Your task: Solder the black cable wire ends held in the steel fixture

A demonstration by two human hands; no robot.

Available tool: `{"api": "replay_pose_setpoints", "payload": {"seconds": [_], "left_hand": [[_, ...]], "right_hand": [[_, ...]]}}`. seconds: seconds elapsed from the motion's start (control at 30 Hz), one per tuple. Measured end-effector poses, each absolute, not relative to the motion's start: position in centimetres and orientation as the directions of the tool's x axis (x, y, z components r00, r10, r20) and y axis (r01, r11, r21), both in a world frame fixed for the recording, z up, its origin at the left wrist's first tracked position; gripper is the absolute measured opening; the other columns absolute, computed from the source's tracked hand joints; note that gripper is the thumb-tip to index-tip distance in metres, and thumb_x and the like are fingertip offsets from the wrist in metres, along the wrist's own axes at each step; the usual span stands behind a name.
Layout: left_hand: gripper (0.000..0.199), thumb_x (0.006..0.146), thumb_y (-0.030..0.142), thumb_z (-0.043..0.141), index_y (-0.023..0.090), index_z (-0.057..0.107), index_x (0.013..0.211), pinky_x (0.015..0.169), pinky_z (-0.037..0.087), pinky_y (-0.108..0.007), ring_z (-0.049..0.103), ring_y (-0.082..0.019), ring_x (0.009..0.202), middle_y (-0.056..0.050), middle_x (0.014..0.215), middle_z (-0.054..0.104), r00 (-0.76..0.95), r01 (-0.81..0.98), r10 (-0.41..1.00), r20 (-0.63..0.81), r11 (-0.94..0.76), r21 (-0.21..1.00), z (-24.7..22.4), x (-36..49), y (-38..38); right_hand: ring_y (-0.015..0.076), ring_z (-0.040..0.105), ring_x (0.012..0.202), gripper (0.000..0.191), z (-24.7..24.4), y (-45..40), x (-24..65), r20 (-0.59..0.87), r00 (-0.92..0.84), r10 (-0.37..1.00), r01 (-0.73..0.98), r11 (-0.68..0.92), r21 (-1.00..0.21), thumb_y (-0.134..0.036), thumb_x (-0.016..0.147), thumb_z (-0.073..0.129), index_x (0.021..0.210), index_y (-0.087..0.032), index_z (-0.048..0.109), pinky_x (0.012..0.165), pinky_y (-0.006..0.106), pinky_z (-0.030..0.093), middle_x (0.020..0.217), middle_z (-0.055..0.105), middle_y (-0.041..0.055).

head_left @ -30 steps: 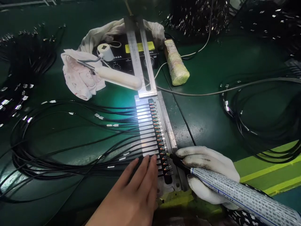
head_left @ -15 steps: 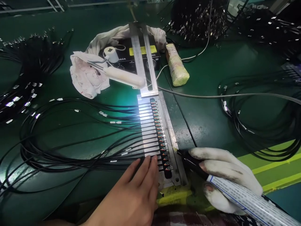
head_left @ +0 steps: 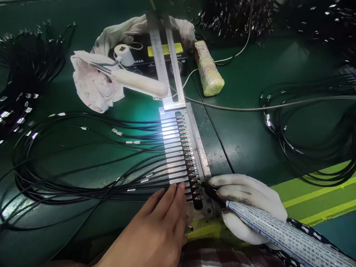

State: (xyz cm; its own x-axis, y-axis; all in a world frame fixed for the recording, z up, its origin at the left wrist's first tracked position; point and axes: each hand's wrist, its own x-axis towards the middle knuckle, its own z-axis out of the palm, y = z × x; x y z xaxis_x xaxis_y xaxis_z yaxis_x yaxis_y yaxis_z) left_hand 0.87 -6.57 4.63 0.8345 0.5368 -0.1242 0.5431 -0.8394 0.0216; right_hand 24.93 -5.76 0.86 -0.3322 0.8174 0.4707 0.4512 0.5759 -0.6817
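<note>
Through the head camera I look down on a dark green workbench (head_left: 239,137), with yellow-green strips (head_left: 303,202) at its near right edge. Toward the back stands a black control box (head_left: 147,70), partly hidden by a slotted metal bracket (head_left: 155,40). Dark cable bundles fill the back left and back right, and a looser coil (head_left: 280,142) lies to the right.

In the middle, a metal fixture (head_left: 202,150) runs away from me, carrying a row of small connectors (head_left: 191,168) just beyond my left fingertips. My left hand (head_left: 160,226) is bare, its fingers straight and side by side, resting over the nearest black cables (head_left: 83,193). My right hand (head_left: 257,194), in a smudged white glove, is closed around a pen-like tube (head_left: 267,230). The tube's dark tip points left at the connectors near my left fingers; I cannot tell whether it touches.

The tube is white, printed all over in fine rows. The connectors show orange bits and shiny metal ends; the cables are thin and smooth, curving left into wide loops. A rounded white lamp (head_left: 139,83) rests beside a crumpled, stained cloth (head_left: 97,85), near a block (head_left: 208,70) wrapped in glossy film.
</note>
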Motion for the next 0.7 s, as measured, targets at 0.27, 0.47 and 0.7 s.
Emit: {"api": "replay_pose_setpoints", "payload": {"seconds": [0.27, 0.47, 0.7], "left_hand": [[0.043, 0.1, 0.037, 0.036, 0.016, 0.062, 0.128, 0.102, 0.041, -0.038, 0.052, -0.024, 0.127, -0.01, 0.138, 0.057, 0.826, 0.558, 0.55, -0.124, -0.829, 0.04, 4.51, 0.98, -6.35], [0.042, 0.1, 0.034, 0.035, 0.016, 0.063, 0.126, 0.102, 0.041, -0.037, 0.052, -0.024, 0.127, -0.01, 0.138, 0.057, 0.831, 0.549, 0.539, -0.14, -0.835, 0.042, 4.63, 1.02, -6.29], [0.04, 0.099, 0.031, 0.038, 0.016, 0.063, 0.126, 0.102, 0.04, -0.038, 0.051, -0.025, 0.127, -0.01, 0.138, 0.057, 0.828, 0.556, 0.547, -0.121, -0.829, 0.054, 4.74, 1.01, -6.38]], "right_hand": [[0.0204, 0.074, 0.085, 0.02, 1.0, -5.62, 24.91, 0.472, -0.321, 0.821, 0.47, 0.571, -0.673, -0.013, 0.074, 0.06, 0.093, -0.014, 0.065, 0.074, 0.028, 0.063, 0.089, 0.075, 0.0099], [0.0196, 0.074, 0.081, 0.018, 1.39, -5.72, 24.91, 0.467, -0.327, 0.822, 0.476, 0.57, -0.669, -0.013, 0.072, 0.059, 0.089, -0.016, 0.064, 0.07, 0.027, 0.063, 0.086, 0.076, 0.0083], [0.0197, 0.074, 0.08, 0.018, 1.41, -5.53, 24.82, 0.487, -0.331, 0.808, 0.465, 0.589, -0.661, -0.012, 0.072, 0.059, 0.089, -0.015, 0.064, 0.07, 0.026, 0.063, 0.084, 0.076, 0.0092]]}}
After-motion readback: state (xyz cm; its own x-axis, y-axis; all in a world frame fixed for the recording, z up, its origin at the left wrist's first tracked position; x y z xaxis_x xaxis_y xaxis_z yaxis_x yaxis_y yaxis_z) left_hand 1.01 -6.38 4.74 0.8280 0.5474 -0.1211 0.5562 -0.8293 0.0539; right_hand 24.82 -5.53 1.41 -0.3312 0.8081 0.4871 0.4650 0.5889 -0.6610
